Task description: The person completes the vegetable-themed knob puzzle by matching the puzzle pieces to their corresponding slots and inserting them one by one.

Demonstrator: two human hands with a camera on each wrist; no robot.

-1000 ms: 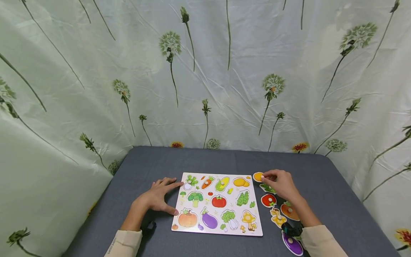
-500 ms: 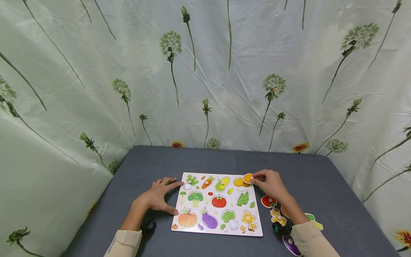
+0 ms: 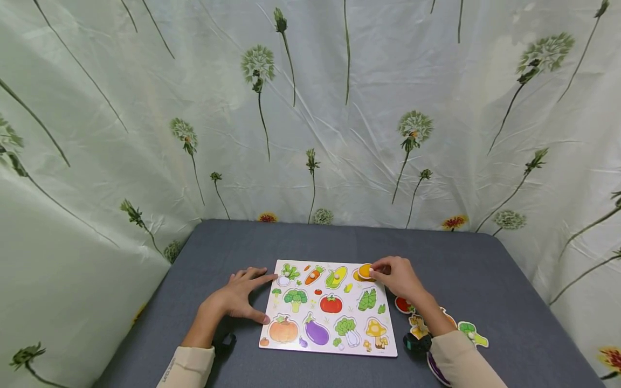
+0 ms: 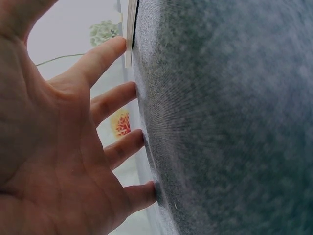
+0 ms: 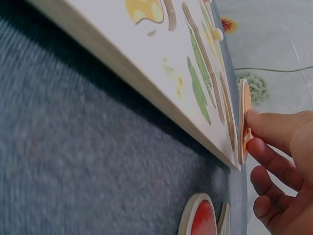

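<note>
Moved toward nine o'clock since the earlier frame, the right hand (image 3: 399, 280) pinches the orange piece (image 3: 365, 271) over the white board (image 3: 356, 311) at two o'clock; the left hand (image 3: 242, 296) (fingers spread) touches its nine o'clock edge. Beyond, the red piece (image 3: 402, 305) lies at three, the purple piece (image 3: 434, 369) at four.

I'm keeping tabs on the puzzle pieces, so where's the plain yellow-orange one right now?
In the head view, the yellow-orange piece is pinched by the right hand at the far right corner of the board, just right of the corn.
</note>
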